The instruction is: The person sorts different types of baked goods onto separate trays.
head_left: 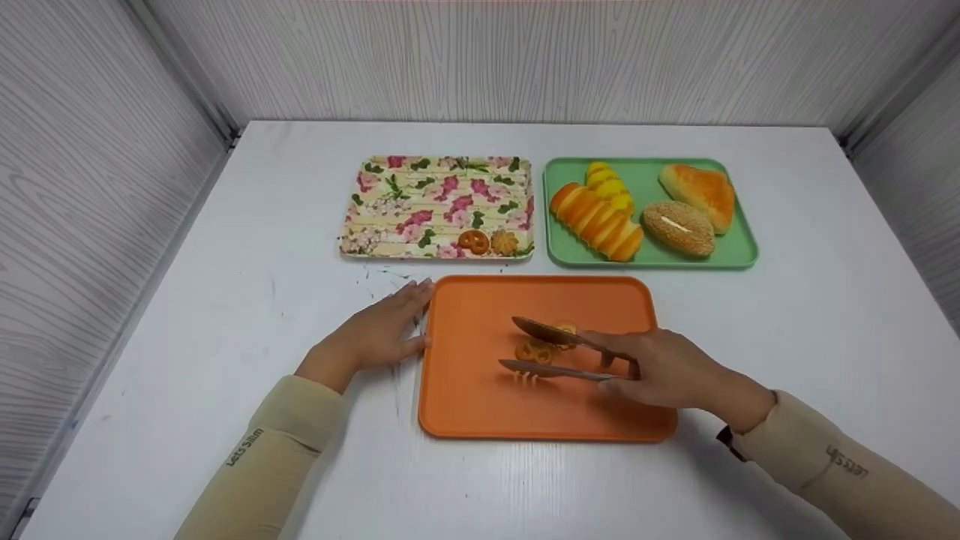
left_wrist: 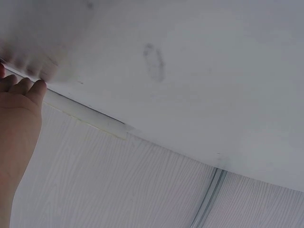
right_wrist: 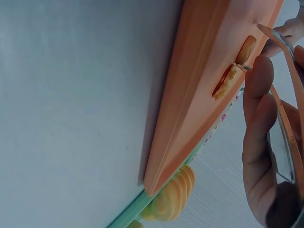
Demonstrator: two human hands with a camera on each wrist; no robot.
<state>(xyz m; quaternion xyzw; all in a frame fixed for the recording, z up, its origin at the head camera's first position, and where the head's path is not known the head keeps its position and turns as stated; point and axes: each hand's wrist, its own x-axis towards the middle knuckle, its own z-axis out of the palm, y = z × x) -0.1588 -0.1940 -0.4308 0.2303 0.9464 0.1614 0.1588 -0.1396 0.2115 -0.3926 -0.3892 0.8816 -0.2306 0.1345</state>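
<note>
My right hand (head_left: 667, 371) holds metal tongs (head_left: 544, 331) over the orange tray (head_left: 480, 412). The two arms of the tongs are spread. A pretzel cookie (head_left: 524, 353) lies on the tray between the tips, and a second cookie (head_left: 568, 328) is partly hidden behind the upper arm. In the right wrist view, both cookies lie flat on the tray, with the tong tips close by. At the tray's left edge, my left hand (head_left: 375, 330) touches the rim with its fingertips, fingers extended. The left wrist view shows that hand (left_wrist: 19, 111) only at its border.
Behind the orange tray stands a floral tray (head_left: 405, 195) with a pretzel cookie (head_left: 473, 241) and a flower-shaped cookie (head_left: 505, 242). To its right, a green tray (head_left: 652, 174) bears several breads, among them a sesame bun (head_left: 679, 228). Pale panels (head_left: 480, 60) enclose the white table (head_left: 225, 300).
</note>
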